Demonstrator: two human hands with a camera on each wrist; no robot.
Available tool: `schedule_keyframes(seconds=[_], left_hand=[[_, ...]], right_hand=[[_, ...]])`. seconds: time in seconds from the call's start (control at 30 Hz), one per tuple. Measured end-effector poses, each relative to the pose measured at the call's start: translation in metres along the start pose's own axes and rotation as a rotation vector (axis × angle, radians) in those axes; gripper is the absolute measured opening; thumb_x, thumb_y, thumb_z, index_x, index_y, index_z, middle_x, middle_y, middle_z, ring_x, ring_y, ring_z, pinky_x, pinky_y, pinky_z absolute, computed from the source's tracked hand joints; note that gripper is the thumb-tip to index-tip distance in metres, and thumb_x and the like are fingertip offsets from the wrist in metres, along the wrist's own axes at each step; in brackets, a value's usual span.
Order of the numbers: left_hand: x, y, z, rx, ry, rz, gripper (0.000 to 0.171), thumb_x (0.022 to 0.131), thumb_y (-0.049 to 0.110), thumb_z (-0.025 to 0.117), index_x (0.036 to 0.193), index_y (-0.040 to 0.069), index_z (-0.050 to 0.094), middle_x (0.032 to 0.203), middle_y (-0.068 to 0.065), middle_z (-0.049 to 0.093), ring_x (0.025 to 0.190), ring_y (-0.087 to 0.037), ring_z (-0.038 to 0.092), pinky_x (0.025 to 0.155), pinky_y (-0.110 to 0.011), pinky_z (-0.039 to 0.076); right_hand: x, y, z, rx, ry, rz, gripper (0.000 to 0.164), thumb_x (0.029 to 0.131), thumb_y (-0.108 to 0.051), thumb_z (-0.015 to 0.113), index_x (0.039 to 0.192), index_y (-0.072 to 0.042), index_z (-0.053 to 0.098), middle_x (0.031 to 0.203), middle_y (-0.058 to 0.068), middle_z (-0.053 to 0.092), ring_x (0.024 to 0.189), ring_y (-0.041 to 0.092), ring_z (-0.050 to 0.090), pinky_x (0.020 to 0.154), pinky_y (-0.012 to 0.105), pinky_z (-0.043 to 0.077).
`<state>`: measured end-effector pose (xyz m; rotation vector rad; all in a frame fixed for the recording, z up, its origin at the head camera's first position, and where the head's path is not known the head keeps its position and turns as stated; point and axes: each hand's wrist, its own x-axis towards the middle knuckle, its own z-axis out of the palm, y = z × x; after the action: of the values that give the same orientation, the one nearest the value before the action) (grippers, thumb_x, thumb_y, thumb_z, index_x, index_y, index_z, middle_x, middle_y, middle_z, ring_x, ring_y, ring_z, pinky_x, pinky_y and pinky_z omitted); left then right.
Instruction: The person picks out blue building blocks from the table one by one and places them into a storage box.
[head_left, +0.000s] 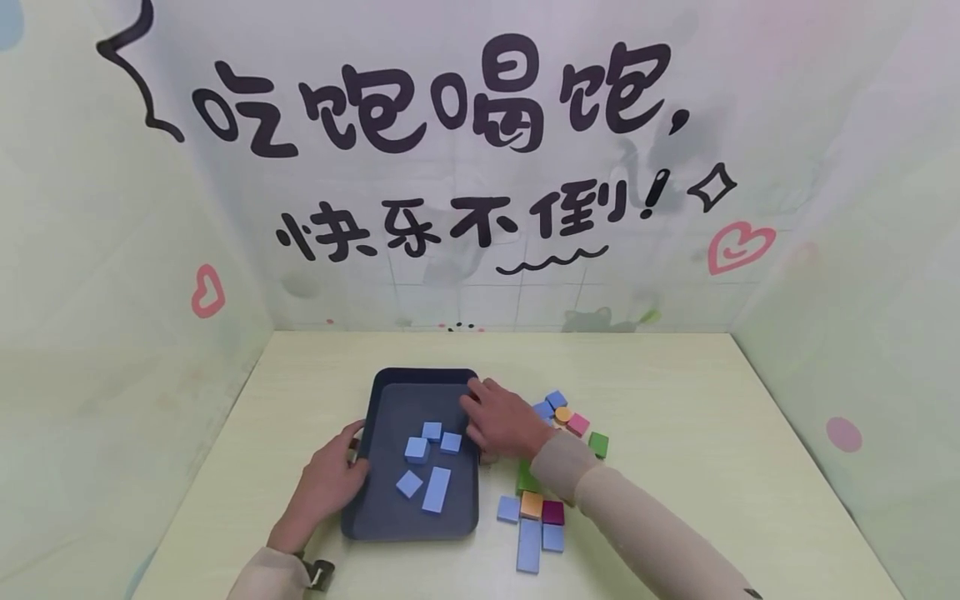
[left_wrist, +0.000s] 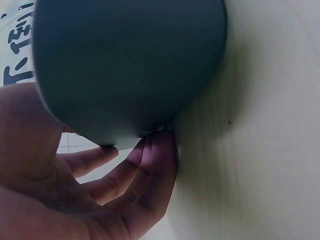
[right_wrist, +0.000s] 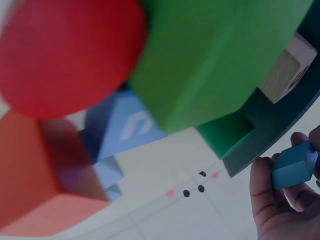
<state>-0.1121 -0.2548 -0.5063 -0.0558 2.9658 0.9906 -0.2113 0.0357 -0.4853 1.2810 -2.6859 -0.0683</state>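
Several blocks [head_left: 531, 505] by the tray [head_left: 393, 425] lie partly behind the right sleeve [head_left: 637, 521].

Down from the head, tray [head_left: 386, 417] and blocks [head_left: 528, 546] are viewed; close in, tray's shared at left wrist, blocks at right!

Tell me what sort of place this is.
Probably a small indoor tabletop workspace: a pale wood-look table enclosed on three sides by pale sheet-like walls, one lettered in black, bearing a dark grey rectangular tray and small multicoloured blocks.

A dark tray [head_left: 427, 404] holds five blue blocks [head_left: 436, 490]; the right hand [head_left: 504, 421] pinches another blue block [right_wrist: 292, 170].
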Motion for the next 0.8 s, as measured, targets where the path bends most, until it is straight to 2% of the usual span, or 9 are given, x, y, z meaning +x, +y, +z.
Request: schedule_keyframes(seconds=[0.23, 0.53, 0.67, 0.8], left_hand=[[0.001, -0.001, 0.002, 0.0, 0.012, 0.006, 0.059, 0.09, 0.01, 0.055, 0.147, 0.005, 0.042, 0.119, -0.017, 0.062, 0.074, -0.015, 0.054, 0.06, -0.033, 0.043], [0.002, -0.003, 0.004, 0.007, 0.011, 0.005, 0.06, 0.09, 0.011, 0.055, 0.148, 0.006, 0.041, 0.12, -0.017, 0.062, 0.075, -0.016, 0.055, 0.062, -0.034, 0.044], [0.002, -0.003, 0.003, 0.009, 0.009, 0.005, 0.06, 0.089, 0.01, 0.055, 0.148, 0.006, 0.041, 0.12, -0.017, 0.061, 0.075, -0.016, 0.054, 0.061, -0.034, 0.044], [0.001, -0.001, 0.001, 0.006, 0.009, 0.0, 0.06, 0.09, 0.01, 0.055, 0.148, 0.006, 0.041, 0.119, -0.017, 0.062, 0.074, -0.016, 0.054, 0.061, -0.033, 0.044]], right_hand=[[0.014, -0.014, -0.002, -0.054, -0.034, -0.063, 0.025, 0.101, -0.033, 0.052, 0.119, -0.017, 0.059, 0.121, 0.002, 0.048, 0.097, 0.015, 0.043, 0.082, 0.023, 0.042], [0.024, -0.023, 0.004, -0.191, -0.088, -0.119, 0.03, 0.103, -0.032, 0.051, 0.13, -0.021, 0.06, 0.13, 0.001, 0.051, 0.108, 0.017, 0.048, 0.088, 0.031, 0.043], [0.025, -0.025, 0.004, -0.221, -0.093, -0.135, 0.028, 0.103, -0.029, 0.051, 0.128, -0.023, 0.063, 0.126, -0.001, 0.054, 0.105, 0.016, 0.049, 0.084, 0.03, 0.044], [0.025, -0.026, 0.005, -0.235, -0.101, -0.147, 0.025, 0.101, -0.029, 0.057, 0.124, -0.024, 0.065, 0.121, -0.002, 0.056, 0.102, 0.015, 0.05, 0.08, 0.029, 0.044]])
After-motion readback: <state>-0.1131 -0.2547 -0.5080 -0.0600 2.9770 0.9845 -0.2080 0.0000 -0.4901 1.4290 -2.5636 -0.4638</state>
